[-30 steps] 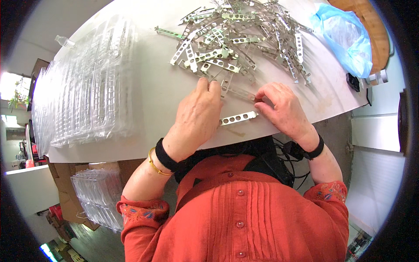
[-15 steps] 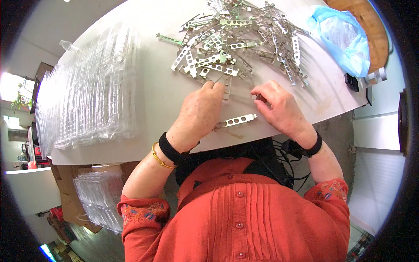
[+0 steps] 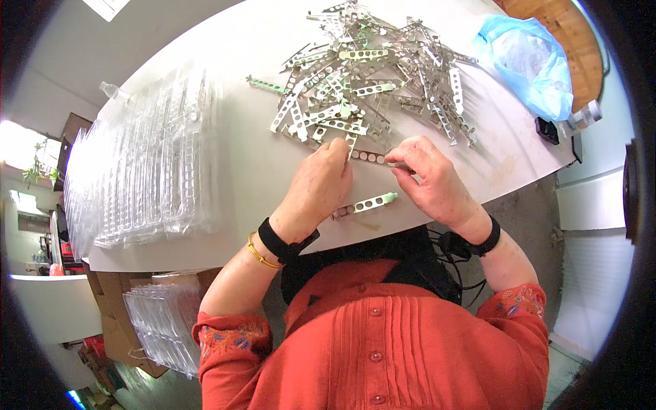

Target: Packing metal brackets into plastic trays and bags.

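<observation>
A perforated metal strip (image 3: 371,156) with a row of round holes spans the gap between my hands, just in front of the pile. My right hand (image 3: 429,179) is closed, thumb and fingers pinching the strip's right end. At the other end, my left hand (image 3: 318,179) is closed with its fingertips together; it hides that end of the strip. Nearer to me, a second perforated strip (image 3: 372,203) lies on the white table (image 3: 253,205), partly beside my left palm. Beyond both hands spreads a tangled pile of similar metal strips (image 3: 362,55), some with a greenish tint.
Stacked clear plastic trays (image 3: 150,164) cover the table's left side. A blue plastic bag (image 3: 557,82) sits at the far right, with a small black object (image 3: 547,130) near the edge. More clear trays (image 3: 160,321) stand below the table at left, beside cardboard (image 3: 113,307).
My right hand has turned slightly, and the strip it pinches now shows lengthwise between my hands. The whole scene has shifted a little with my head.
</observation>
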A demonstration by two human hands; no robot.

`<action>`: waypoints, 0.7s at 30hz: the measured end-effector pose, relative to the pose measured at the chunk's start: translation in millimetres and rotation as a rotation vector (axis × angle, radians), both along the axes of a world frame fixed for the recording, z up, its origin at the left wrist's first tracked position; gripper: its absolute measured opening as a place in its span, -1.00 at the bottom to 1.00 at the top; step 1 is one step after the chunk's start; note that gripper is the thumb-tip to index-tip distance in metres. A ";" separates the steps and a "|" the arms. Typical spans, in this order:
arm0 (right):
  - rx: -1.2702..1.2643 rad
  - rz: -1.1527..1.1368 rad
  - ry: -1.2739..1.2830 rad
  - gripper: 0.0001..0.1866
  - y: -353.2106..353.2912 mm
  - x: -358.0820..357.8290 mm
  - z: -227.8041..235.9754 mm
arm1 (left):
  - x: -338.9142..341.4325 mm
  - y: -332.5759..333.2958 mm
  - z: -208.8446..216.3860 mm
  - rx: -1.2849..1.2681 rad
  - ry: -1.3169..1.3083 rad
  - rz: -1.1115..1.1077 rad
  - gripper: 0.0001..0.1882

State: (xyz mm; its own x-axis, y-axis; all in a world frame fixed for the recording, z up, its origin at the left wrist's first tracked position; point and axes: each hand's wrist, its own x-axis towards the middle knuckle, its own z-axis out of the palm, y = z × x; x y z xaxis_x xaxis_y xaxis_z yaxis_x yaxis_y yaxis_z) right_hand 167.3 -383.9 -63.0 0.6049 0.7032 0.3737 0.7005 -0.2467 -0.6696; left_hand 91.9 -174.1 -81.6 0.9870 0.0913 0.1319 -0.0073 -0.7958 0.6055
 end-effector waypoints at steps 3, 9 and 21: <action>0.029 0.024 -0.039 -0.81 0.4 5.2 -7.2 | 1.4 2.5 6.9 -0.022 -0.084 0.025 -0.87; -0.043 0.034 0.008 -0.80 -0.4 5.9 -6.1 | 4.9 12.0 18.1 -0.034 -0.147 0.038 -0.88; 0.229 -0.014 0.953 -0.83 -15.9 7.3 12.7 | -12.6 21.3 15.6 0.084 -0.134 0.102 -0.74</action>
